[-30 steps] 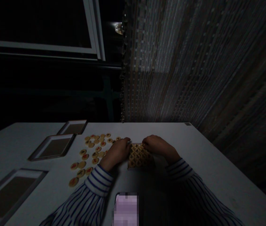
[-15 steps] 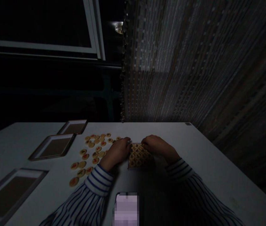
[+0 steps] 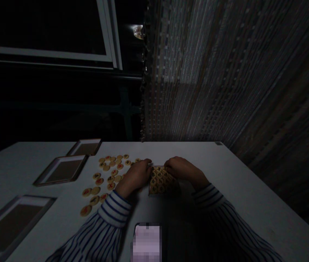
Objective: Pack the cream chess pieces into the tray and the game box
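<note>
A small tray packed with round wooden game discs lies on the white table between my hands. My left hand rests against the tray's left side, fingers curled at its far corner. At the far right corner sits my right hand, its fingers bent down onto the discs. Whether either hand pinches a disc is hidden in the dim light. Several loose discs with red or dark marks lie scattered left of my left hand.
Three shallow framed trays lie along the left: a near one, a middle one and a far one. A blurred phone-like object sits at the table's near edge. A beaded curtain hangs behind.
</note>
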A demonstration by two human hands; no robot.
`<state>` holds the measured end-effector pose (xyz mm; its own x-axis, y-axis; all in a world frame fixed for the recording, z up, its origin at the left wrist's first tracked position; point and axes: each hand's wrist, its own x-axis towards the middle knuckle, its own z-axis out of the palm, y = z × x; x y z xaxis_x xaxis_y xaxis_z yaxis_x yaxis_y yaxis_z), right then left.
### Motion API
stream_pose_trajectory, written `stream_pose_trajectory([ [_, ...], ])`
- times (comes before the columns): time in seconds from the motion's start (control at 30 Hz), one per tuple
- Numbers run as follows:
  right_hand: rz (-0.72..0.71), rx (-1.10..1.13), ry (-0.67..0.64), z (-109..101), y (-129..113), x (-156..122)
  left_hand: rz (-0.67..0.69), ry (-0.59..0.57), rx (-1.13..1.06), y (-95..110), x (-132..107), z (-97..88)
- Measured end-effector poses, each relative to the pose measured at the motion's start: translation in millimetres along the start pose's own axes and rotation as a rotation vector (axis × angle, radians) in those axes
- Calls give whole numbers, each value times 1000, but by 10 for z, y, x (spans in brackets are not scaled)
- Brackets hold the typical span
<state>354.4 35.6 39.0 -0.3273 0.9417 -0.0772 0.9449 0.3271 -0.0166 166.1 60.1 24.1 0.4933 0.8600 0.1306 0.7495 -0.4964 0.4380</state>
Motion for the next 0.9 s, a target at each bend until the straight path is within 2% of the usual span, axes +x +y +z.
stream_pose_trajectory([
  [0.27, 23, 33, -22, -35, -24, -9, 11, 26, 4, -44, 19, 30],
  [0.5, 8, 37, 19, -41, 10, -22, 11, 20, 2, -4, -6, -25],
  [0.7, 47, 51, 224, -212, 22, -74, -9, 69, 1, -15, -7, -120],
  [0.9, 52, 36, 375, -392, -70, -150, -45, 138, -45, -51, -18, -320],
])
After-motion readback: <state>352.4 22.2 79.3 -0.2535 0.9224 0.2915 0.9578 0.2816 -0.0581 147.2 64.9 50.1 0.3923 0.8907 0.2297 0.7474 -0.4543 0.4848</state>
